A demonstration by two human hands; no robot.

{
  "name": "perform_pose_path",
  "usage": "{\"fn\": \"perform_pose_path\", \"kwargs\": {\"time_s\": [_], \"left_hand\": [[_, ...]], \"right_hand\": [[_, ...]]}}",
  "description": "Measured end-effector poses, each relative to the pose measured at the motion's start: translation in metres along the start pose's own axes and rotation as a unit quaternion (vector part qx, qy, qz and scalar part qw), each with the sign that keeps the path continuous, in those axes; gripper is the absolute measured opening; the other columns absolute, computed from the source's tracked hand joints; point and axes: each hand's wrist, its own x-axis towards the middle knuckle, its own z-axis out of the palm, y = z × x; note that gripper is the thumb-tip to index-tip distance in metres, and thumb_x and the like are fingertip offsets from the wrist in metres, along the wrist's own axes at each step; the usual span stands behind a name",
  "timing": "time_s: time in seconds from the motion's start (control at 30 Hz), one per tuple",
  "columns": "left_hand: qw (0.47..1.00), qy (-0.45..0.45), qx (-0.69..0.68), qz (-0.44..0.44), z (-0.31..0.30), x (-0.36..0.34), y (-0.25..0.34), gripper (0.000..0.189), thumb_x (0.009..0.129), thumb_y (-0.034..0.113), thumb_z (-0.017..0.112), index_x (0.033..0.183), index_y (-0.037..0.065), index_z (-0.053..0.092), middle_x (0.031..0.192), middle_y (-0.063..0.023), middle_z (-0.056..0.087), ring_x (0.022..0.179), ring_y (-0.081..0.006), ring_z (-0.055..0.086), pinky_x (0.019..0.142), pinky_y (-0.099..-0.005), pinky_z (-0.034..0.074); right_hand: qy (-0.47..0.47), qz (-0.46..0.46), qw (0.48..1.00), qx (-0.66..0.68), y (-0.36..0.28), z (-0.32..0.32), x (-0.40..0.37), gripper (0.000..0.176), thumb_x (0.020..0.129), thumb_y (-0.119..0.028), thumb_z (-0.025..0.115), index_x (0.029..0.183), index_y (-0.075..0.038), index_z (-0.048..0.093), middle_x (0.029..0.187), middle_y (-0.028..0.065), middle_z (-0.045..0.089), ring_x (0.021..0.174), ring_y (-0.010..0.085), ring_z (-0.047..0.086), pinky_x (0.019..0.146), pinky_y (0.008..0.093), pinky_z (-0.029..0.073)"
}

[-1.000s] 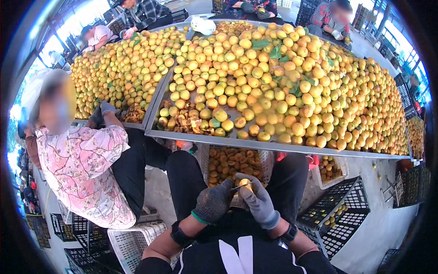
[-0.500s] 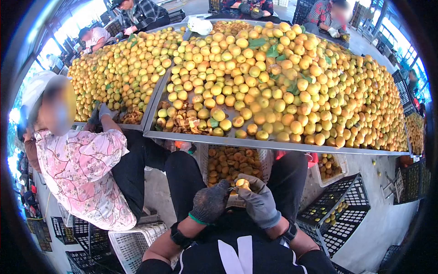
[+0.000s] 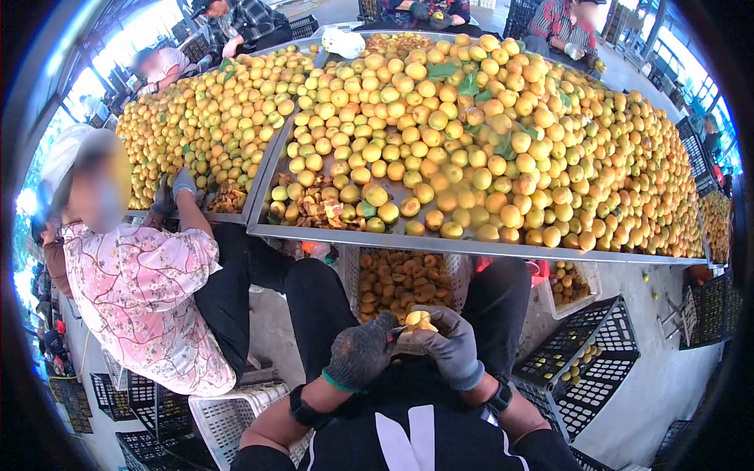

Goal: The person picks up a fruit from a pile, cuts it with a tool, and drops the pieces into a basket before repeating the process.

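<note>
My left hand [image 3: 357,357], in a dark knit glove with a green cuff, is closed around a small knife [image 3: 395,334], mostly hidden by the fingers. My right hand [image 3: 452,349], in a grey glove, pinches a yellow-orange apricot [image 3: 420,319] between thumb and fingers. The knife tip meets or nearly meets the fruit; the exact contact is hidden. Both hands are close together above my lap. Just beyond them, between my knees, a white crate [image 3: 458,276] holds cut apricots [image 3: 404,282].
A metal-edged table [image 3: 471,249] piled with whole apricots [image 3: 487,149] spans the front. A co-worker in a pink floral top [image 3: 141,290] sits at my left. Black crates [image 3: 597,345] stand at right, and a white crate [image 3: 224,428] at lower left. Other people work across the table.
The apricot has turned slightly in my right fingers, and my left hand with the knife has shifted a little. The left co-worker's gloved hand has moved up toward the fruit pile.
</note>
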Motion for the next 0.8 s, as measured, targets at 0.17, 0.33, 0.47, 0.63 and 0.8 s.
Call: {"fn": "perform_pose_path", "kwargs": {"time_s": [0.17,0.33,0.47,0.63,0.8], "left_hand": [[0.998,-0.043,-0.042,-0.037,0.004,-0.002,0.0,0.04,0.075,0.019,0.069,0.11,0.006,0.057,0.075,-0.0168,0.065,0.069,-0.0342,0.066,0.058,-0.0453,0.052],[0.999,-0.036,-0.004,-0.029,0.004,0.004,0.002,0.038,0.076,0.018,0.068,0.11,0.006,0.057,0.076,-0.0148,0.065,0.069,-0.0322,0.066,0.059,-0.0444,0.052],[0.997,0.028,0.064,0.043,0.017,0.006,-0.012,0.027,0.082,0.015,0.06,0.107,0.005,0.06,0.076,-0.0119,0.064,0.066,-0.03,0.065,0.056,-0.0422,0.05],[0.991,0.098,0.051,0.074,0.024,0.002,-0.011,0.021,0.084,0.017,0.057,0.101,0.006,0.061,0.074,-0.0135,0.064,0.064,-0.0313,0.064,0.055,-0.0426,0.05],[0.995,0.065,0.042,0.06,0.026,0.003,-0.015,0.023,0.084,0.02,0.059,0.103,0.007,0.06,0.071,-0.0148,0.064,0.063,-0.0332,0.065,0.054,-0.0432,0.05]], "right_hand": [[-0.02,-0.1,0.988,-0.117,0.007,-0.007,0.004,0.041,0.084,-0.01,0.072,0.119,0.001,0.057,0.101,0.0079,0.066,0.091,0.0125,0.063,0.08,0.0259,0.054],[-0.036,0.034,0.996,0.068,0.009,-0.005,0.004,0.044,0.086,-0.012,0.069,0.125,-0.001,0.051,0.104,0.0086,0.064,0.093,0.0159,0.064,0.08,0.0285,0.056],[-0.019,0.109,0.971,0.21,0.018,-0.005,0.008,0.046,0.09,-0.013,0.065,0.13,-0.002,0.046,0.108,0.0098,0.061,0.093,0.0192,0.065,0.08,0.0322,0.058],[0.003,0.092,0.983,0.158,0.015,-0.003,0.004,0.047,0.091,-0.012,0.062,0.133,-0.003,0.044,0.112,0.0109,0.06,0.094,0.0202,0.065,0.079,0.0326,0.058],[-0.014,0.05,0.981,0.188,0.024,-0.003,0.008,0.049,0.092,-0.01,0.06,0.137,-0.004,0.042,0.124,0.0102,0.058,0.097,0.0197,0.064,0.082,0.0321,0.056]]}}
